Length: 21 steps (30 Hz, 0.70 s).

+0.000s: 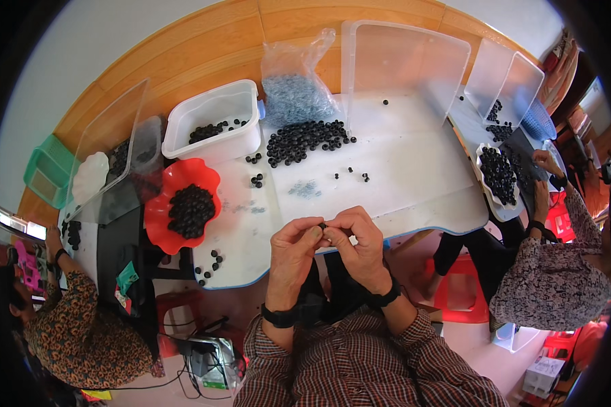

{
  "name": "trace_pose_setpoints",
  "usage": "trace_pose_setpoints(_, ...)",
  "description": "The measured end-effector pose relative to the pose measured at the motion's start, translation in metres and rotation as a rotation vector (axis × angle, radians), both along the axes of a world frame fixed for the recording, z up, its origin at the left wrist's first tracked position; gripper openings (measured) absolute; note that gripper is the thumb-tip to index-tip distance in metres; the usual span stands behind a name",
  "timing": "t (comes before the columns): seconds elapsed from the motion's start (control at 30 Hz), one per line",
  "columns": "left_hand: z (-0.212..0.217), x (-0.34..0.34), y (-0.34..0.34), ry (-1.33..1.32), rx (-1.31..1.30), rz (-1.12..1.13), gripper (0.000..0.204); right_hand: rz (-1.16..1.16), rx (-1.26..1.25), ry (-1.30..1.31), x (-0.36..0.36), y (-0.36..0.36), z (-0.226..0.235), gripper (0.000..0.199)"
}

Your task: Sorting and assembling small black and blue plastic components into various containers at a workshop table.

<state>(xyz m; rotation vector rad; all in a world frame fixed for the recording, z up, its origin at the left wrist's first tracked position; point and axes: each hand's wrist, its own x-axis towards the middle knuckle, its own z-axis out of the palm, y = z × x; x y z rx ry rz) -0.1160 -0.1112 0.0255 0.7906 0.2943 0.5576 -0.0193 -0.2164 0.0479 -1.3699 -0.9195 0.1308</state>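
Note:
My left hand and my right hand meet at the table's near edge, fingertips pinched together around a small black round piece. Fingers and thumbs cover most of that piece. Beyond them, a few small black pieces lie singly on the white table. A scatter of tiny clear bits rests to their left. Farther back spreads a heap of black round pieces. Off to my left, a red scalloped bowl holds many more of them.
A white tub with black pieces and a clear bag of small bits stand at the back. Behind the table is a clear plastic bin. Co-workers sit left and right, the right one near a white scalloped dish.

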Motion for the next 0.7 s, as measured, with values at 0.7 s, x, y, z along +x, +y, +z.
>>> trace_pose_setpoints(0.7,-0.029,-0.006,0.011,-0.025,-0.211,-0.183,0.022,0.040,-0.354,0.380,0.047,0.000,-0.018,0.011)
